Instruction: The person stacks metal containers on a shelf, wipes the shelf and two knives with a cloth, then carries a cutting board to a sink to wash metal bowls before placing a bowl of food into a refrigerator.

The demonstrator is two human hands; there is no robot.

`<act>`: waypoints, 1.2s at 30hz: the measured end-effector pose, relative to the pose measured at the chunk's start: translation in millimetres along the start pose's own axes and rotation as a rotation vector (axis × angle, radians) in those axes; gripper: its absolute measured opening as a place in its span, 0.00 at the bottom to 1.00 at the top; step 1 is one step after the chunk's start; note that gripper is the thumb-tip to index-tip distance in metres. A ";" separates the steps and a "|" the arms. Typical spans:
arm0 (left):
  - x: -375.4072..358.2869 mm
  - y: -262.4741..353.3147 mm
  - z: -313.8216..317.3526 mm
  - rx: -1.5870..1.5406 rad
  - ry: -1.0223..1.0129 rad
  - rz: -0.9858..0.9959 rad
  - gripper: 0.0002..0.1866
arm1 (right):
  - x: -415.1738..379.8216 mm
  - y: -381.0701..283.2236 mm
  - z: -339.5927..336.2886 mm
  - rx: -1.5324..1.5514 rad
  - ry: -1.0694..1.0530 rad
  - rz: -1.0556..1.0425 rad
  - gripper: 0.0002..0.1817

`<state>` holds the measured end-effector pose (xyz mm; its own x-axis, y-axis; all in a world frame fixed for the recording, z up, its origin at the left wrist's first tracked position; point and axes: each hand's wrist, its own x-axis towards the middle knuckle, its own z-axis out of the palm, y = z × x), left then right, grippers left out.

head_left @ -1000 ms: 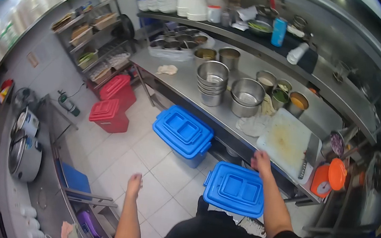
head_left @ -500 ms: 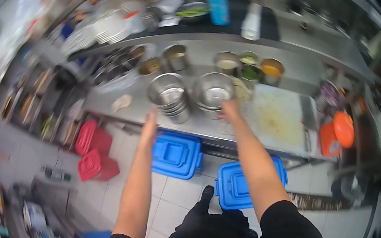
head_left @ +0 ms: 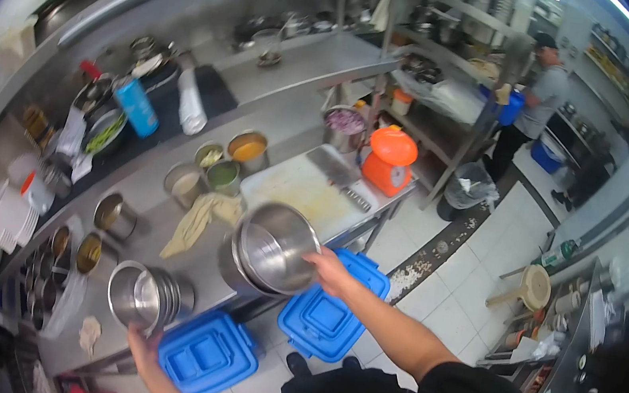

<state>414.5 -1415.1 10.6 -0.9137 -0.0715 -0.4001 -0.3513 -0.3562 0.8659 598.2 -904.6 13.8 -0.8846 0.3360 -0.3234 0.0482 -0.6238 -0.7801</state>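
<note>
My right hand (head_left: 332, 272) grips the rim of nested steel pots (head_left: 283, 250), tilted at the counter's front edge. At the lower left, my left hand (head_left: 143, 340) has its fingers at the rim of another stack of steel pots (head_left: 170, 298), which rests on the counter. Between and behind the two stacks lies a crumpled beige cloth (head_left: 200, 222). A white cutting board (head_left: 294, 198) stands behind the right stack, with a cleaver (head_left: 334, 169) on it.
Blue lidded bins (head_left: 208, 354) (head_left: 338, 312) stand on the floor below the steel counter (head_left: 137, 232). Food pots (head_left: 249, 149) line its back, and an orange scale (head_left: 388, 167) stands at its right end. A person (head_left: 542, 92) stands at the far right, past a plastic stool (head_left: 525, 286).
My view has swung to the right. The nested pots in my right hand have come toward the counter's front edge and tilted. My left hand has reached the other stack's rim.
</note>
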 end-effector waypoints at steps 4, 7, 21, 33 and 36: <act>-58.8 -12.3 -8.1 0.099 -0.051 0.083 0.26 | -106.6 -55.5 -97.9 -0.173 0.312 -0.134 0.25; -122.6 -1.5 39.8 0.138 -0.225 0.012 0.26 | -185.2 -62.9 -162.5 -0.395 0.634 -0.083 0.28; -401.7 -214.6 467.4 0.634 -1.167 -0.576 0.30 | -355.2 -43.2 -345.8 -0.771 1.170 -0.447 0.24; -450.3 -304.0 603.2 1.095 -1.341 -0.395 0.26 | -349.9 -114.0 -418.3 -0.385 1.020 -0.355 0.21; -438.9 -311.4 640.0 1.117 -1.478 -0.205 0.29 | -327.0 -144.1 -431.9 -0.248 0.925 -0.369 0.22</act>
<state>794.0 -676.5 108.8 -0.0443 0.8712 -0.4889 0.1398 0.4900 0.8605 1080.8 -619.8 0.6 -0.1653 0.9552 -0.2455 0.0330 -0.2434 -0.9694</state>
